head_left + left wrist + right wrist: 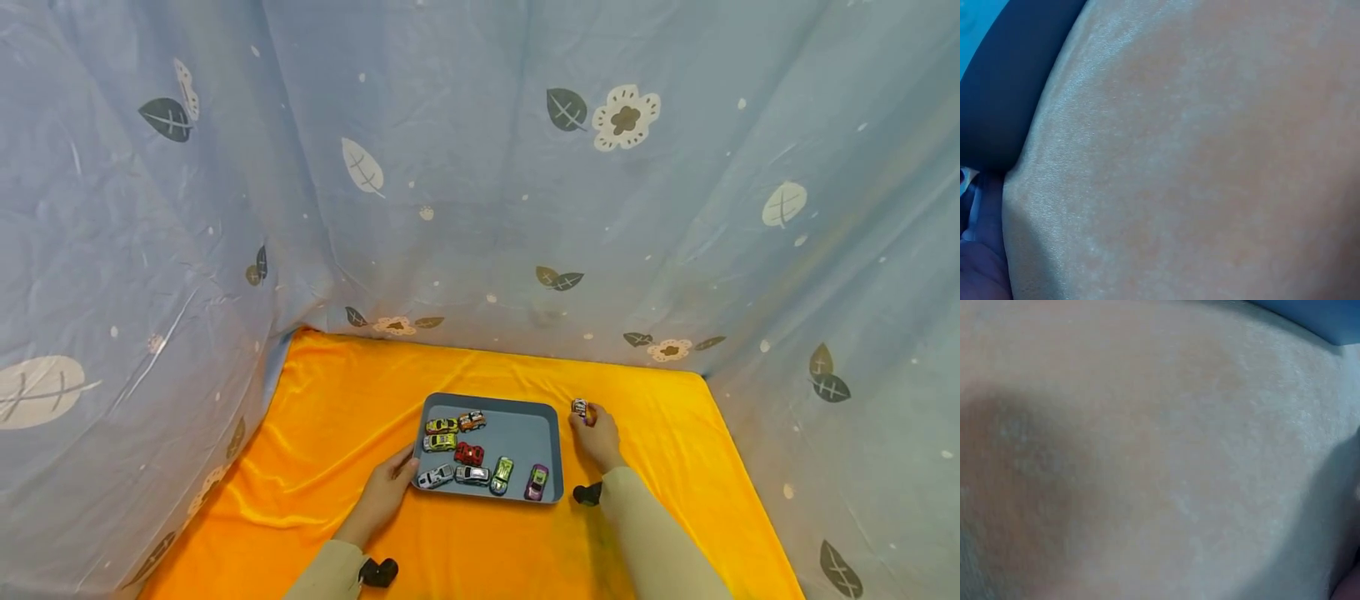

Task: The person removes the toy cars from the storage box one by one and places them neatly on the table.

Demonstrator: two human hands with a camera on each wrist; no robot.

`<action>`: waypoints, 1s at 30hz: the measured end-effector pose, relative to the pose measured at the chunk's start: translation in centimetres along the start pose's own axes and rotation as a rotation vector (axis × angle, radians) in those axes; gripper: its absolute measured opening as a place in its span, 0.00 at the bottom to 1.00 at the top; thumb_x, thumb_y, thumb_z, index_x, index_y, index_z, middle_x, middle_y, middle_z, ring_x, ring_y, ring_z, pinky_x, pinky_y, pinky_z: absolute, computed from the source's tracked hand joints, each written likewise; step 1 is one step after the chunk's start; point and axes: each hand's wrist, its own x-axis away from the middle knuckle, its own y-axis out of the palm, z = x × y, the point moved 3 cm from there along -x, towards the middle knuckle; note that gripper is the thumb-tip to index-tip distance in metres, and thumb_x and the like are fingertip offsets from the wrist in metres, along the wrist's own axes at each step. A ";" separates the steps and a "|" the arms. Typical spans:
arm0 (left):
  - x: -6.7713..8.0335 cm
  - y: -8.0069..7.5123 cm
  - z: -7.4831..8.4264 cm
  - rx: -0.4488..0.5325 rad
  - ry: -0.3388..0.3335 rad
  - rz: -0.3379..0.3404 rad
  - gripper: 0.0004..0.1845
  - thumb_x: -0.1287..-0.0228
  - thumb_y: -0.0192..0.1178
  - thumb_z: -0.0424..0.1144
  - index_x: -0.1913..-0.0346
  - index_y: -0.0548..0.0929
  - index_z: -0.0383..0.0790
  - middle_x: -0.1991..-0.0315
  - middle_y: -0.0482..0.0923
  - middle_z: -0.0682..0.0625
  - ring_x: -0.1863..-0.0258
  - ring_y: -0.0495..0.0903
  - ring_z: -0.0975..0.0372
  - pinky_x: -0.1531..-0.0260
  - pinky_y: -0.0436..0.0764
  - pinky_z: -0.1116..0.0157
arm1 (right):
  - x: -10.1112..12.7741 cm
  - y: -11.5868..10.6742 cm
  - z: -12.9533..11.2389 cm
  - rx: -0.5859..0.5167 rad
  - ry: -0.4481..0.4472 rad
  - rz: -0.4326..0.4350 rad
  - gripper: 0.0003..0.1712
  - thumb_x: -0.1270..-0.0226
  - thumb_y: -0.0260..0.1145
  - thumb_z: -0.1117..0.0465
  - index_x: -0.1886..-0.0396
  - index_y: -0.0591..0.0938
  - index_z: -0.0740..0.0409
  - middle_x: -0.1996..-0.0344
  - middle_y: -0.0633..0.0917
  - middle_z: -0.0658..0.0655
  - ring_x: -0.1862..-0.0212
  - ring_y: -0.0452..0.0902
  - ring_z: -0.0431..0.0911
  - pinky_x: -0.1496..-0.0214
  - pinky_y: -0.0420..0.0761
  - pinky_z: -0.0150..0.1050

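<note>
A grey-blue tray [517, 408] with raised sides lies on the orange cloth. My left hand [386, 492] holds it at its left edge. In the left wrist view part of that hand [984, 269] shows below the tray's dark wall [1019, 81]. To the right of the tray, my right hand [600, 437] pinches a small white-and-purple toy car [580, 407]; the right wrist view does not show this car. Several toy cars sit in the tray, among them a red car [469, 453], a green car [502, 476] and a purple-and-green car [536, 482].
The orange cloth [337, 400] covers the surface under the tray. Blue curtains with leaves and flowers [480, 208] hang at the back and both sides. In the right wrist view a blue tray edge [1316, 315] shows at the top right, above the cloth [1179, 456].
</note>
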 end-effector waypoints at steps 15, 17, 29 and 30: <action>0.2 -0.1 0.1 -0.028 -0.002 -0.019 0.28 0.26 0.51 0.50 0.29 0.68 0.44 0.34 0.70 0.44 0.32 0.63 0.48 0.37 0.66 0.47 | 2.0 -0.9 -0.4 -0.264 0.072 0.011 0.47 0.36 0.64 0.39 0.29 0.61 0.64 0.44 0.69 0.67 0.46 0.66 0.58 0.42 0.71 0.51; 0.3 -0.3 0.1 -0.028 -0.022 -0.010 0.28 0.26 0.51 0.51 0.28 0.68 0.45 0.34 0.70 0.45 0.32 0.62 0.48 0.36 0.65 0.45 | 2.8 -0.6 -1.5 -0.298 0.030 0.037 0.46 0.38 0.66 0.38 0.30 0.64 0.62 0.44 0.70 0.66 0.48 0.65 0.56 0.45 0.72 0.49; 0.1 -0.1 -0.1 -0.003 -0.029 -0.013 0.27 0.26 0.51 0.52 0.29 0.69 0.49 0.34 0.71 0.48 0.31 0.62 0.51 0.35 0.63 0.47 | 8.6 2.1 -7.2 -0.223 -0.156 -0.006 0.44 0.47 0.68 0.32 0.37 0.74 0.52 0.51 0.79 0.59 0.54 0.69 0.51 0.54 0.73 0.44; 0.1 -0.1 -0.1 -0.002 -0.028 -0.010 0.26 0.26 0.51 0.52 0.29 0.69 0.49 0.34 0.71 0.48 0.31 0.62 0.51 0.35 0.63 0.47 | 8.9 2.3 -7.4 -0.213 -0.151 -0.012 0.43 0.46 0.68 0.32 0.37 0.74 0.52 0.54 0.80 0.58 0.56 0.70 0.50 0.55 0.74 0.44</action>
